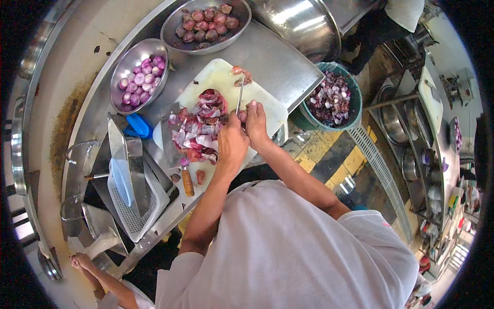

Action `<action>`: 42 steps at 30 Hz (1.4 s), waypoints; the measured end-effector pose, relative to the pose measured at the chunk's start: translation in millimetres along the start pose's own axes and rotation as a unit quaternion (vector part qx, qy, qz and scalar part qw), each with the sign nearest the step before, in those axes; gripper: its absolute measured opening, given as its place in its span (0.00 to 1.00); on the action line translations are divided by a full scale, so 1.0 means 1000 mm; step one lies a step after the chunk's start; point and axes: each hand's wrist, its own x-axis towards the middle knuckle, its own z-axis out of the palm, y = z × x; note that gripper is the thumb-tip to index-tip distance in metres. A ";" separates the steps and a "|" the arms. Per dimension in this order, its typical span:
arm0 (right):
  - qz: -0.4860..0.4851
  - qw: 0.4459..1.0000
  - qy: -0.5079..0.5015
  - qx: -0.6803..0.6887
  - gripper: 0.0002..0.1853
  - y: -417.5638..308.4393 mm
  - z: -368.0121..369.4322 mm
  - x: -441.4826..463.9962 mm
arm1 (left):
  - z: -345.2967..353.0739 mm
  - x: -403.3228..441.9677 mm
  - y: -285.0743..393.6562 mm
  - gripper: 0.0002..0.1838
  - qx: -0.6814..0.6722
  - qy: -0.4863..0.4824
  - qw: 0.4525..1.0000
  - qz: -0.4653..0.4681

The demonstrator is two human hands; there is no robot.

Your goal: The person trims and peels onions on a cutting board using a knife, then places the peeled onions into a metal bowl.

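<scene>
My left grip (232, 138) is clamping the knife (240, 95), its handle hiding from view. My right grip (257, 123) is pinching an onion (242, 116), mostly hiding between both over the cutting board (268, 103); loose skins (198, 135) are covering its middle.

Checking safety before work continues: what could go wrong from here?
The knife has its bare blade close to the left hand, right hand and red onion, so a slip might nick a finger. The wooden-handled cleaver lies beside the heaped onion peels on the cutting board; sweeping them up could bring fingers against its blade.
</scene>
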 end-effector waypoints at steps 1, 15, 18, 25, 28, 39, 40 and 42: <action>-0.004 1.000 0.003 -0.006 0.20 0.002 0.000 0.002 | 0.001 0.000 -0.004 0.09 0.008 -0.002 1.000 -0.018; -0.105 0.994 -0.019 -0.039 0.19 -0.006 -0.009 0.004 | -0.029 0.009 -0.004 0.16 -0.074 -0.136 0.988 -0.021; -0.152 0.982 0.008 -0.111 0.17 -0.014 -0.004 -0.001 | -0.020 0.008 -0.002 0.16 0.017 -0.116 0.992 0.041; -0.137 0.981 0.026 -0.136 0.15 -0.032 0.003 -0.013 | -0.006 0.009 -0.002 0.11 0.045 -0.062 0.996 -0.038; -0.132 0.989 -0.015 -0.067 0.15 -0.001 -0.009 0.009 | -0.006 0.012 -0.009 0.09 0.045 -0.035 0.998 -0.035; 0.123 0.916 -0.357 0.139 0.23 -0.032 -0.066 0.010 | -0.010 0.016 -0.041 0.05 -0.047 -0.004 0.998 -0.035; 0.118 0.906 -0.363 0.184 0.25 -0.031 -0.068 0.011 | -0.014 0.018 -0.042 0.07 -0.016 -0.010 0.998 -0.053; 0.134 0.896 -0.369 0.208 0.26 -0.036 -0.067 0.011 | -0.020 0.022 -0.034 0.09 0.014 -0.018 0.997 -0.067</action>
